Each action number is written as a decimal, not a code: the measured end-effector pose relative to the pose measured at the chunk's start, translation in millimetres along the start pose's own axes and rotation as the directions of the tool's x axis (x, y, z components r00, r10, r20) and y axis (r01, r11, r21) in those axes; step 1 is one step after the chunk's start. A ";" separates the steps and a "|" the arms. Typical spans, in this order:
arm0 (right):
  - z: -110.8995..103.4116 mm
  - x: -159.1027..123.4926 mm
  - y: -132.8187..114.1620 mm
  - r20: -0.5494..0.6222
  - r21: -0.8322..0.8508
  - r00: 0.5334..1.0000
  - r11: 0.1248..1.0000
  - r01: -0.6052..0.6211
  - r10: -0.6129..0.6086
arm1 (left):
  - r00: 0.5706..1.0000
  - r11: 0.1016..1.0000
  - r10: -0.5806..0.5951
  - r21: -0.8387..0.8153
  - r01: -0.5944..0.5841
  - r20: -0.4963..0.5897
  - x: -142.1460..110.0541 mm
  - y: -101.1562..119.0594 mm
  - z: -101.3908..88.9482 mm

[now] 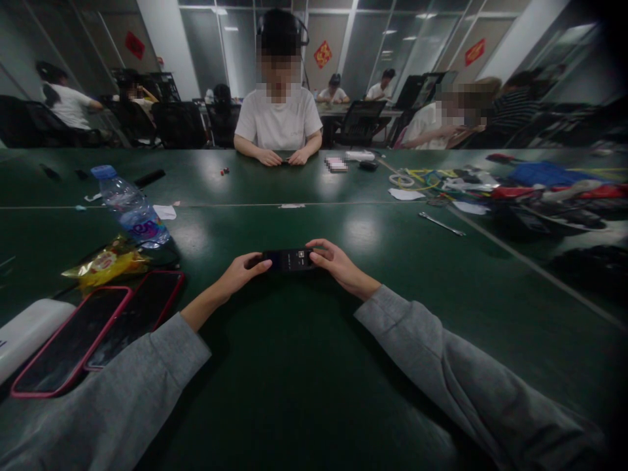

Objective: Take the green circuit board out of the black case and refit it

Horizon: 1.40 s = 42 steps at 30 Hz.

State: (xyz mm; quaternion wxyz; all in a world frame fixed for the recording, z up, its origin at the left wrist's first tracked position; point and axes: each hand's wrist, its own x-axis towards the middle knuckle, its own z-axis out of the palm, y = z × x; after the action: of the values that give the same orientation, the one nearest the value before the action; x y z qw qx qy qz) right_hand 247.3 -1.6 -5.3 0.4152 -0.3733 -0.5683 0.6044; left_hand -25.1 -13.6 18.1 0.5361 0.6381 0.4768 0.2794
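A small black device with a lit screen, which looks like a phone (288, 260), is held sideways just over the green table (304, 366). My left hand (244, 273) grips its left end, thumb on the front edge. Around the right end is my right hand (336, 263), its thumb on the front and its index finger along the far edge. White marks show on the right part of the screen; the rest is dark. The fingers beneath the device are hidden.
At left lie two red-edged phones (73, 340), a white case (32, 330), a yellow packet (110, 261) and a tilted-looking water bottle (131, 208). A wrench (441, 224) and tangled cables (441, 180) lie to the right. Across the table sits a person in a white shirt (279, 118).
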 end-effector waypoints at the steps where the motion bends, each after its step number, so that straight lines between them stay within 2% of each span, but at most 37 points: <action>1: 0.2 0.1 0.2 -0.003 0.003 1.000 1.000 0.005 -0.005 | 1.000 1.000 -0.001 -0.006 0.001 0.001 -0.1 0.3 0.2; 9: 1.4 -0.6 -2.1 -0.012 0.014 1.000 1.000 0.023 -0.022 | 0.999 0.999 0.042 -0.027 -0.041 0.013 2.4 -7.1 -1.0; 17: -0.5 2.5 0.9 -0.022 0.009 1.000 1.000 -0.015 0.015 | 1.000 1.000 -0.020 -0.007 0.020 -0.017 0.5 -1.2 0.3; 26: -4.5 2.3 -3.0 0.033 0.092 0.998 0.995 -0.047 0.044 | 0.996 0.998 -0.058 -0.009 0.058 -0.063 0.4 1.0 0.8; 42: -3.7 1.3 -2.1 0.040 0.060 0.999 0.998 -0.030 0.028 | 0.999 0.999 -0.031 -0.018 0.031 -0.020 0.0 2.0 -0.9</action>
State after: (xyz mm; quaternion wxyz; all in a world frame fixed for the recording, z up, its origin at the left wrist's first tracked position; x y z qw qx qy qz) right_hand 250.4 1.0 -3.5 0.4063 -0.3571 -0.5523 0.6344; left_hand -25.2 -13.1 20.2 0.5413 0.6230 0.4895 0.2817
